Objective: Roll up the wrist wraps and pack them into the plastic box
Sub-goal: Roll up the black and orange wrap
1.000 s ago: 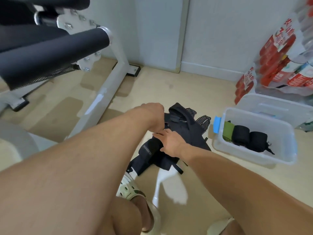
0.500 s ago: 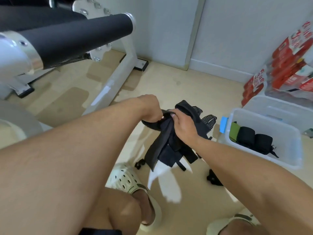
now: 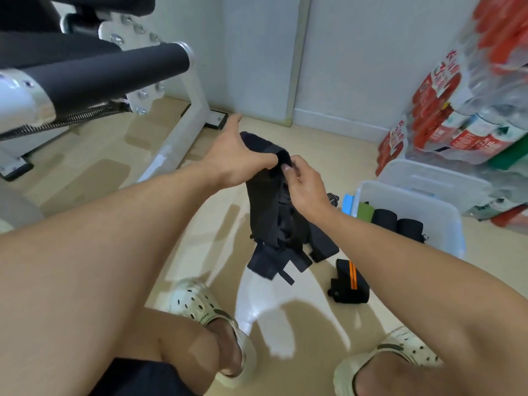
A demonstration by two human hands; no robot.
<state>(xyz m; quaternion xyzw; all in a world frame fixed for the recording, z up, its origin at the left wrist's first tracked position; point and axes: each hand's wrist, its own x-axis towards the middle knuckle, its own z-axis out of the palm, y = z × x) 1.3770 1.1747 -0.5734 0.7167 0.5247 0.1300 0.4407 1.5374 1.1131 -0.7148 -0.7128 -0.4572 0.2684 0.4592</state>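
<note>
We hold the black wrist wraps [image 3: 274, 212] up over the floor, left of the plastic box [image 3: 445, 221]. Left hand [image 3: 234, 158] grips the top, right hand [image 3: 303, 184] pinches it. Soft, limp, tangle-prone; take one end.

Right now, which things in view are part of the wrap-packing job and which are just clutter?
Job:
- bundle of black wraps, held up by left hand and right hand
- orange-striped wrap on the floor
- plastic box with rolled wraps inside

Lying about:
- box lid
- bench frame
- bottle packs
</note>
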